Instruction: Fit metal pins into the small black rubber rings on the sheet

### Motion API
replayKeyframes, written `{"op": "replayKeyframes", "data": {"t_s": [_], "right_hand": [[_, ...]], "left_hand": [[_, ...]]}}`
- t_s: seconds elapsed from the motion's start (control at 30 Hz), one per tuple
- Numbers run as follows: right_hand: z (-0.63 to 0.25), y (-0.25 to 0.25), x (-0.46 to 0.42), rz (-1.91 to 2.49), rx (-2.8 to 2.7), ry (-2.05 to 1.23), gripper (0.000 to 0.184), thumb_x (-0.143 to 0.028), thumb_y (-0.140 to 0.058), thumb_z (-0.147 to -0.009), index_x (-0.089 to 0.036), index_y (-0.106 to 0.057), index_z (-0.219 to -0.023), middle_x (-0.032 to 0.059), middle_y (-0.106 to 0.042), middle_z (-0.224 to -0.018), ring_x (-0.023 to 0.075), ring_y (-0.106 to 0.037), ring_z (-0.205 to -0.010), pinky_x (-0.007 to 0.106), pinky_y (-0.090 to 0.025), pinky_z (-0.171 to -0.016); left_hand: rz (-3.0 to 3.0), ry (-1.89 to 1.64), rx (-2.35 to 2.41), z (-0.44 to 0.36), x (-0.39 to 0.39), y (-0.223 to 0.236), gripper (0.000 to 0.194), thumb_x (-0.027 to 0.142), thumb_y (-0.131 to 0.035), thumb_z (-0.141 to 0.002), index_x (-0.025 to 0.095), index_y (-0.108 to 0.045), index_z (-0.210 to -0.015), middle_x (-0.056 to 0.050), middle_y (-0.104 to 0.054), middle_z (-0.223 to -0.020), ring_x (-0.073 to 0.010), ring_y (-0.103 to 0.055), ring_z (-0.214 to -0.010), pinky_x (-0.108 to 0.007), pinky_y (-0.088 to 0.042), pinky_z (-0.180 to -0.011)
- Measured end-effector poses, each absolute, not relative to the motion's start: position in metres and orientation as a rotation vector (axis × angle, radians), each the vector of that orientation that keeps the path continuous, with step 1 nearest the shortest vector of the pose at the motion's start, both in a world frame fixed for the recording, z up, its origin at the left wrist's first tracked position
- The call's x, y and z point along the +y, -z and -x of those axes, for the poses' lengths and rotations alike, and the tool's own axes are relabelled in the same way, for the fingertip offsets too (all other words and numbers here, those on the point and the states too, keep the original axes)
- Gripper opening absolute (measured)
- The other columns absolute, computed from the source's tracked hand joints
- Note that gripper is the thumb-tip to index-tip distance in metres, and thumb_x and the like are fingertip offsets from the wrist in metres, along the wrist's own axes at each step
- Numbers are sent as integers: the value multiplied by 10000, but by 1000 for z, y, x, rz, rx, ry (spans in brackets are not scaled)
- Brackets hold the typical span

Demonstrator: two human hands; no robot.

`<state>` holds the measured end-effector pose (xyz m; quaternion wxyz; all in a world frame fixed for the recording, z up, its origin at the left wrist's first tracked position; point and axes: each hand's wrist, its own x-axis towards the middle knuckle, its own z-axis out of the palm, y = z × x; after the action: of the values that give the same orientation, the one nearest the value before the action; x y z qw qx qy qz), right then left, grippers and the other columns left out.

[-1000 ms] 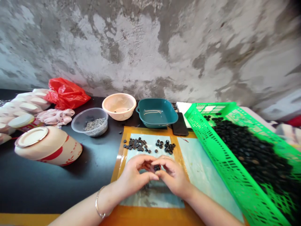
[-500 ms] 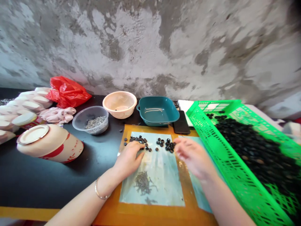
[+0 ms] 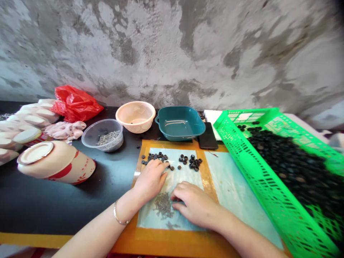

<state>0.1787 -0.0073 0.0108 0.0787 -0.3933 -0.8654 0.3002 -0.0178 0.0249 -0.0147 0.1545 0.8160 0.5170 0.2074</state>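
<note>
One wall: blotchy grey plaster wall (image 3: 172,46), behind everything.
Work surface: dark tabletop (image 3: 45,211), running across the view.
Right side: green plastic basket (image 3: 258,179), tilted, heaped with black rings (image 3: 290,161).
Back row: red plastic bag (image 3: 75,105), clear plastic tub (image 3: 102,141), peach bowl (image 3: 135,116), teal dish (image 3: 180,123), black phone (image 3: 208,136).
Left side: patterned bowl (image 3: 56,163), lying on its side.
Mat: orange-edged mat (image 3: 174,234) under a pale blue sheet (image 3: 185,182).
Left hand (image 3: 150,181): flat and open on the sheet, fingertips (image 3: 164,165) reaching the loose rings; nothing held.
Right hand (image 3: 195,204): fingers (image 3: 178,197) curled down at the edge of the nails; cannot tell whether any are pinched.
Loose rings: small black washers (image 3: 188,161) in two clusters, top of the sheet.
Nails: thin metal nails (image 3: 163,205) in a small tangled pile between the hands.
Handling, judged: nails light, stiff, slippery; take by the shank with the fingertips. Washers light and firm; take by the rim.
</note>
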Motion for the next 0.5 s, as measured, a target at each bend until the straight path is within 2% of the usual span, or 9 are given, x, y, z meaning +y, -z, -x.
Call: {"op": "replayKeyframes", "data": {"t_s": [0.13, 0.3, 0.5], "right_hand": [[-180, -11, -5, 1220, -2465, -991, 53, -176, -679, -818, -208, -673, -776, 16, -671, -798, 179, -614, -790, 283, -451, -720], [-186, -3, 4, 1332, -2259, -1115, 112, -183, -619, -853, -227, -701, -792, 2, -721, -803, 170, -651, -748, 278, -451, -700], [-191, 8, 14, 1411, -1987, -1321, 69, -195, -608, -833, -200, -672, -807, 19, -731, -776, 170, -663, -708, 286, -477, -663]], "left_hand": [[-2339, -603, 1498, 15, 29, 16, 283, 204, -506, -915, 174, -621, -1172, -92, -599, -1003, -239, -546, -964, -394, -470, -870], [-2366, -593, 1542, 12, 31, 18, 192, 211, -533, -908, 180, -667, -1042, -76, -592, -916, -233, -549, -905, -382, -475, -817], [-2235, -814, 1447, 10, 30, 19, 156, 160, -566, -861, 172, -664, -982, -80, -639, -964, -231, -582, -966, -390, -482, -871]]}}
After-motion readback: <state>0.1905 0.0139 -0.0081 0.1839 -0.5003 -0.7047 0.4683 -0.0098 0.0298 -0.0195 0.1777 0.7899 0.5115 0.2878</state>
